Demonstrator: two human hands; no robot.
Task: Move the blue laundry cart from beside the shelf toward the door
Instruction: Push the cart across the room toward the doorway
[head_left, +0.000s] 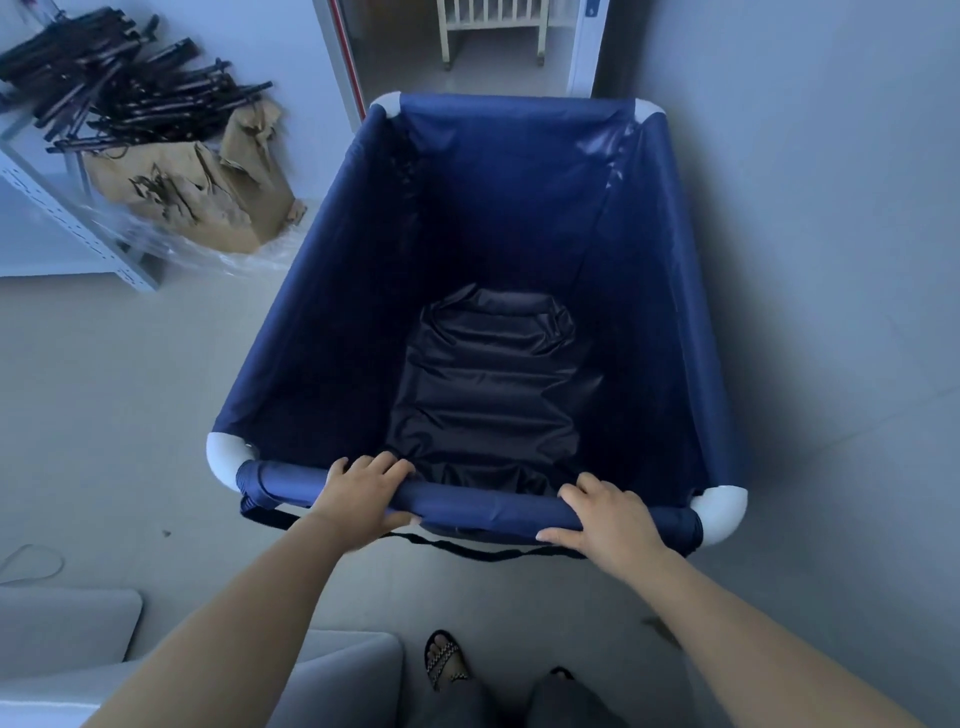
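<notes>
While both hands grasp its rail, cart (332, 291) holds dark fabric (488, 384).

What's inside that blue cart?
Inside the blue laundry cart, only its dark, wrinkled fabric bottom shows, no laundry. Anything beneath that fabric is hidden.

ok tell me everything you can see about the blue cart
The blue cart is a deep, open-topped bin of shiny dark blue fabric hung on a frame with white corner joints. Only dark crumpled fabric shows at the bottom. It stands upright on the floor, facing the doorway. The left hand and right hand grip its near rail.
</notes>
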